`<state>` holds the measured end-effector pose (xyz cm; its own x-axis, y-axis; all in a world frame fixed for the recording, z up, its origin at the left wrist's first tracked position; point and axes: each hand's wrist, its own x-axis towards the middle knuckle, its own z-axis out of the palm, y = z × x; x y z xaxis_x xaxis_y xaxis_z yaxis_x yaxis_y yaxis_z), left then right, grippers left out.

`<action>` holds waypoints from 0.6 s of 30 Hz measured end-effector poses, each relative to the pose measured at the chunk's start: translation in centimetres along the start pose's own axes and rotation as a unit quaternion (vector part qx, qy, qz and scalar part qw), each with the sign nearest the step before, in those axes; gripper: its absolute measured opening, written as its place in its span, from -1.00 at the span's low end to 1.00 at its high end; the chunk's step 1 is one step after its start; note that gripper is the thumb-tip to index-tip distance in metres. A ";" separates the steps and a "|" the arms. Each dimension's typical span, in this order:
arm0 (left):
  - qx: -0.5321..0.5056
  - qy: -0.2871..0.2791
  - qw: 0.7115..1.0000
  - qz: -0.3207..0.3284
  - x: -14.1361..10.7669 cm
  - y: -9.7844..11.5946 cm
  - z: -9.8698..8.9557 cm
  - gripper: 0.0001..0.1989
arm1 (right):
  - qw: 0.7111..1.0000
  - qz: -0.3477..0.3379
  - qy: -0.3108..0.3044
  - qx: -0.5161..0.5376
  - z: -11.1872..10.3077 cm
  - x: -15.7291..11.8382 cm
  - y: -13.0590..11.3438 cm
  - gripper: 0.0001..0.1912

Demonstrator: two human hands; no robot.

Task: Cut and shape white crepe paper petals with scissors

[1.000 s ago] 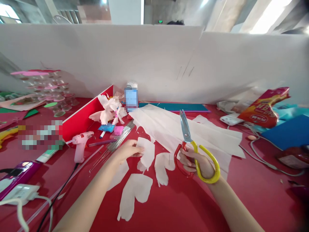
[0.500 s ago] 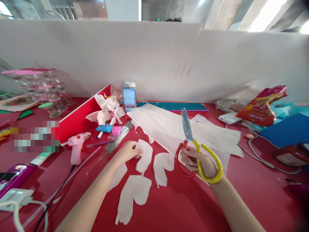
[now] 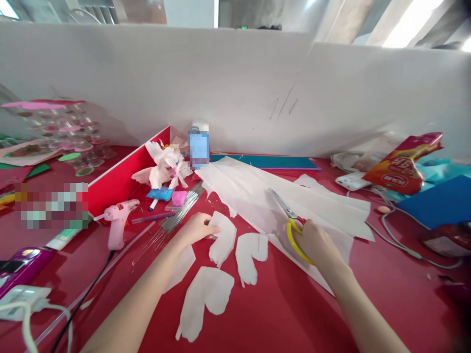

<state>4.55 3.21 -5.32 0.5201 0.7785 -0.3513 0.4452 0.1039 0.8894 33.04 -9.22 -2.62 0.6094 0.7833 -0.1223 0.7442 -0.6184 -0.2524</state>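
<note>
Right hand (image 3: 319,242) closed round yellow-handled scissors (image 3: 285,208) — blades angled up-left over the white paper sheet (image 3: 243,196), whose long axis runs the same way, right hand nearer. Left hand (image 3: 198,230) curled, fingertips on a cut paper piece (image 3: 224,240) on the red bench (image 3: 257,318). Blade tips against paper — cannot tell.

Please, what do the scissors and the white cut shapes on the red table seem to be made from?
The scissors' blades look like polished steel, shiny and grey. Their yellow handle looks like glossy moulded plastic. The white cut shapes look like thin, soft paper, perhaps tissue or crepe: matt, with creased, slightly see-through areas. The exact paper type is hard to tell.
</note>
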 end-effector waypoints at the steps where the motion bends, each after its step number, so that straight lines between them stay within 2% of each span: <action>1: 0.006 0.003 1.000 0.001 0.0 0.0 0.0 -0.75 | 1.000 -0.005 -0.004 -0.012 0.1 0.1 0.0 -0.76; 4: 0.029 0.013 0.999 0.004 -0.1 0.3 0.1 -0.73 | 0.999 -0.013 -0.008 -0.046 0.1 0.5 0.1 -0.71; 8: 0.051 0.017 0.999 0.010 -0.4 0.7 0.2 -0.69 | 0.996 -0.042 0.016 -0.071 -0.4 0.1 -0.5 -0.71; 11: 0.070 0.025 0.997 0.019 -0.6 0.9 0.3 -0.67 | 0.991 -0.125 0.028 -0.045 -0.7 -1.1 -1.8 -0.76; 14: 0.095 0.040 0.994 0.032 -0.8 1.1 0.5 -0.62 | 0.976 -0.219 -0.006 0.004 -0.1 -2.2 -3.3 -0.78; 18: 0.117 0.053 0.991 0.041 -0.8 1.2 0.7 -0.55 | 0.958 -0.281 -0.040 0.044 1.4 -2.4 -4.0 -0.72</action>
<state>5.13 2.30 -4.19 0.4877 0.8400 -0.2378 0.5677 -0.0982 0.8174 28.19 -8.58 -2.63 0.0948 0.9954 -0.0159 0.9204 -0.0937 -0.3797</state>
